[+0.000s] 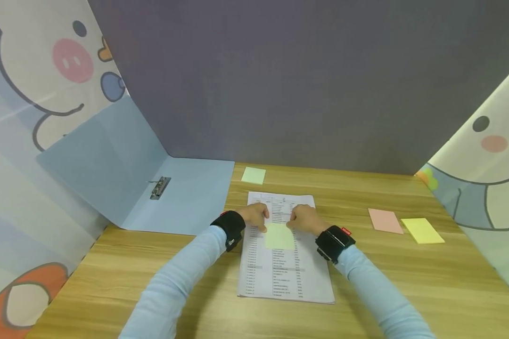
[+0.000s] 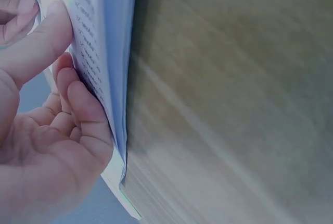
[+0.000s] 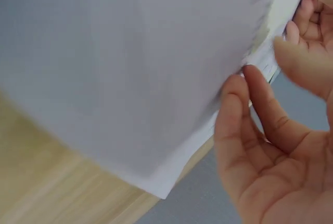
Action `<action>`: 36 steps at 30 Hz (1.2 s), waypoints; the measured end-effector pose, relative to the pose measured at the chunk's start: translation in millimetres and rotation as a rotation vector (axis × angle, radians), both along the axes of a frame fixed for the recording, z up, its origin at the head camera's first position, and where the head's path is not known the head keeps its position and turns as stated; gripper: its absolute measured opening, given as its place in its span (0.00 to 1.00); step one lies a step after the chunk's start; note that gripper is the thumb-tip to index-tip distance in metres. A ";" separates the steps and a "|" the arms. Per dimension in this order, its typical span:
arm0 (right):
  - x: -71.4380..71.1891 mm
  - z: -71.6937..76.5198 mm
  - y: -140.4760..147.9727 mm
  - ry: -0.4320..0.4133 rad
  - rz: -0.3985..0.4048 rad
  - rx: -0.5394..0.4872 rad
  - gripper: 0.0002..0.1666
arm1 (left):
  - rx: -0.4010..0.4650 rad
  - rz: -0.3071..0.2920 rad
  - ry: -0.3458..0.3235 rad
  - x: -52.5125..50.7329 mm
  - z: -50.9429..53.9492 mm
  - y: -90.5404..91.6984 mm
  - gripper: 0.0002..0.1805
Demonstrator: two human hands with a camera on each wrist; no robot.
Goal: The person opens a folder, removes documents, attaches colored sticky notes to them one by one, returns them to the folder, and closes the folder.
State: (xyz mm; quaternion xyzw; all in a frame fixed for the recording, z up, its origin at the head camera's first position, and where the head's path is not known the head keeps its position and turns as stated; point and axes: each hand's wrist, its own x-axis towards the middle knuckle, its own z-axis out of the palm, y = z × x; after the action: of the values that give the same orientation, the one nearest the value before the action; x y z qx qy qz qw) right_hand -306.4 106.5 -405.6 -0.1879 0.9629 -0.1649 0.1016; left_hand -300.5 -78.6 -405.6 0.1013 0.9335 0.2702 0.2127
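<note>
A pale green sticky note [image 1: 279, 236] lies against the upper middle of a stack of printed sheets [image 1: 288, 282]. At its top left corner, my left hand [image 1: 254, 215] pinches with thumb and finger. My right hand [image 1: 307, 220] pinches the top right corner in the same way. In the left wrist view the left hand's curled fingers [image 2: 86, 104] rest against the printed sheets, the thumb above them. The right wrist view shows the right hand [image 3: 281, 146] with bent fingers touching the paper beside the note's pale edge [image 3: 278, 18].
An open blue folder [image 1: 195, 193] with a metal clip [image 1: 160, 188] stands at the left. Behind the sheets lies a green sticky pad [image 1: 253, 175]. A pink pad [image 1: 385, 220] and a yellow pad [image 1: 422, 230] lie to the right. A grey panel [image 1: 301, 84] borders the wooden table [image 1: 377, 282].
</note>
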 end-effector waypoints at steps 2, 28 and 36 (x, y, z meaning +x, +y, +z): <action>-0.1 1.0 -2.8 -0.027 -0.015 0.006 0.15 | -0.005 -0.004 -0.005 0.6 1.2 0.5 0.19; -6.5 5.4 -20.5 -0.135 -0.106 0.130 0.28 | -0.004 0.020 -0.026 -17.9 -18.8 0.1 0.20; -6.1 7.0 -14.9 -0.086 -0.050 0.129 0.17 | -0.004 0.058 -0.018 3.8 5.2 3.3 0.18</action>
State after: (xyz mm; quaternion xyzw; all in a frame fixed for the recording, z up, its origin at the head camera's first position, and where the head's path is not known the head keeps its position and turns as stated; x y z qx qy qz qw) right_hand -312.5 91.6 -398.5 -0.1496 0.9707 -0.1131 0.1504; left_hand -296.7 -75.3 -400.5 0.0713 0.9347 0.2753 0.2133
